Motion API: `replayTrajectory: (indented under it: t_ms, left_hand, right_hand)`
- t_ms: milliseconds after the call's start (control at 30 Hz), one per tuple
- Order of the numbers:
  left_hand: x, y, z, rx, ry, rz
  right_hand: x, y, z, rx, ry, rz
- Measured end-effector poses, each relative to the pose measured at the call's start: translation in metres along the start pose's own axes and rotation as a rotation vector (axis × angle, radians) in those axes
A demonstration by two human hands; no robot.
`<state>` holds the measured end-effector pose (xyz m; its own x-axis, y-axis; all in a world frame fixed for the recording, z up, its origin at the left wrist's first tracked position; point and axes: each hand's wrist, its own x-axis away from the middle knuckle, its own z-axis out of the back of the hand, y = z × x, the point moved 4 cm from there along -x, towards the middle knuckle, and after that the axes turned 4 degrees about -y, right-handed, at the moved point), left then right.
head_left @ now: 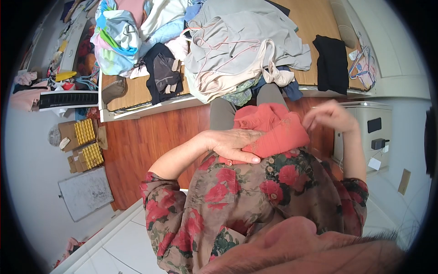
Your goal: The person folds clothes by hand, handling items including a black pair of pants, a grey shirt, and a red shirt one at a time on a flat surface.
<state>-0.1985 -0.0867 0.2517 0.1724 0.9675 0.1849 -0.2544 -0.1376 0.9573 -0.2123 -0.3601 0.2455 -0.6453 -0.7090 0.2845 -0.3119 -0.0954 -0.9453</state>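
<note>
A coral-red garment (278, 134) with buttons and brownish embroidery lies bunched and partly folded on my lap. My left hand (235, 144) rests flat across its left part, fingers stretched out and the tips partly lost in the cloth, thumb extended along the near edge. Just off the right edge of the garment, my right hand (331, 117) is raised, its fingers loosely bent and somewhat apart, slightly blurred, with nothing visible in them. Beyond my knees, a pile with a grey garment (246, 41) and a cream strappy piece (228, 80) lies on a wooden board.
A black folded garment (331, 64) lies at the right of the wooden board (315, 20); a dark garment (163, 73) and multicoloured cloth (117, 41) are at its left. A white cabinet (358, 137) stands right. Yellow-filled cartons (86, 132) and a whiteboard (86, 194) are left.
</note>
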Motion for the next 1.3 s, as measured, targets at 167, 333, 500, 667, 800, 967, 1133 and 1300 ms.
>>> replayTrajectory:
  t_ms: [167,333,500,667,800,967,1133,1300]
  left_hand:
    - [-0.005,-0.009,0.006,0.132,-0.046,0.050]
    - [0.039,-0.070,-0.013,0.713,0.187,-0.034]
    - [0.058,-0.125,-0.052,1.152,0.546,-0.075]
    - [0.038,-0.127,-0.029,0.780,0.686,0.433]
    - [0.022,-0.121,0.029,0.810,1.088,0.142]
    - [0.036,-0.107,0.116,0.830,1.263,-0.145]
    - [0.048,-0.067,0.142,0.624,1.355,-0.192]
    - [0.051,-0.053,0.108,0.244,1.373,0.084]
  right_hand:
    - [-0.053,-0.007,0.001,0.192,0.096,0.342]
    - [-0.051,0.094,-0.017,0.073,-0.235,0.124]
    - [-0.018,0.103,-0.054,-0.328,0.227,0.079]
    - [-0.037,0.116,-0.042,-0.374,0.584,0.071]
    - [-0.068,0.083,0.006,-0.422,0.722,0.289]
    - [-0.106,0.010,0.053,-0.375,0.738,0.492]
    - [-0.111,-0.014,0.060,-0.298,0.769,0.681]
    - [-0.091,-0.011,0.040,0.442,0.971,0.423]
